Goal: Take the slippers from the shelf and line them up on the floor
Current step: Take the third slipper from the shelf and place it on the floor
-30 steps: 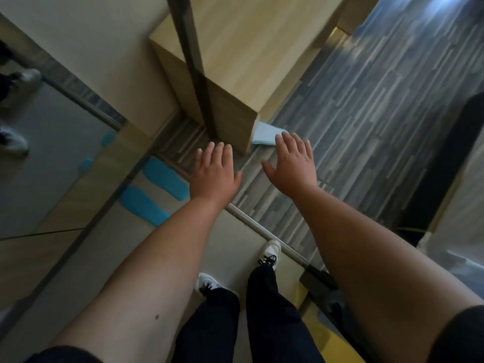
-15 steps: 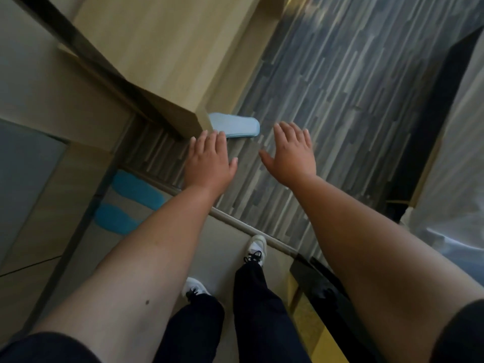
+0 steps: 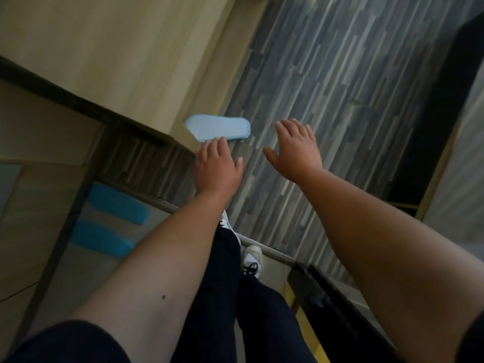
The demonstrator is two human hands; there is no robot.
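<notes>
Over striped grey floor [image 3: 327, 100], flat pale-blue slipper [image 3: 217, 128], empty hands spread

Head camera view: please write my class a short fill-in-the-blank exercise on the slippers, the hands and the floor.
1. The pale blue slipper lies on the ____-patterned floor.
2. Both hands, left hand and right hand, hold ____.
3. The number of bright blue slippers at the left is ____.
4. The person's shoes are ____ in colour.

Missing words: wood; nothing; two; white

Dim, soft indoor light; slight motion blur; wide-angle bending at edges.
</notes>
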